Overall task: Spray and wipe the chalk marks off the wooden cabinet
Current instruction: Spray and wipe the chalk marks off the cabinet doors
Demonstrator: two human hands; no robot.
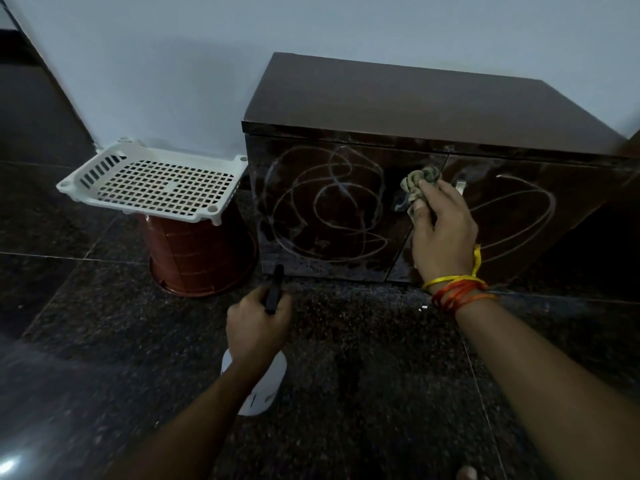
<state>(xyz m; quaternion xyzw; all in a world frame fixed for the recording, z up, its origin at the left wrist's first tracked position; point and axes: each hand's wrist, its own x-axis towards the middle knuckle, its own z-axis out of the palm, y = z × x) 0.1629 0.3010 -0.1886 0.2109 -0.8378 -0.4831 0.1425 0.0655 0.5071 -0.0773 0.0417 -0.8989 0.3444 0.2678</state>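
Observation:
A dark brown wooden cabinet (426, 109) stands on the floor against the wall. White chalk scribbles (325, 206) cover its left door, and more chalk loops (516, 216) mark the right door. My right hand (443, 230) grips a crumpled greenish cloth (417, 183) and holds it against the cabinet front near where the two doors meet. Lower down, in front of the left door, my left hand (258, 323) grips a white spray bottle (258, 386) by its black nozzle head (275, 289), which points toward the cabinet.
A white perforated plastic tray (156, 181) rests on an upturned red bucket (197, 258) just left of the cabinet. The floor is dark speckled stone (363, 358). A pale wall (173, 64) runs behind. A toe (467, 474) shows at the bottom edge.

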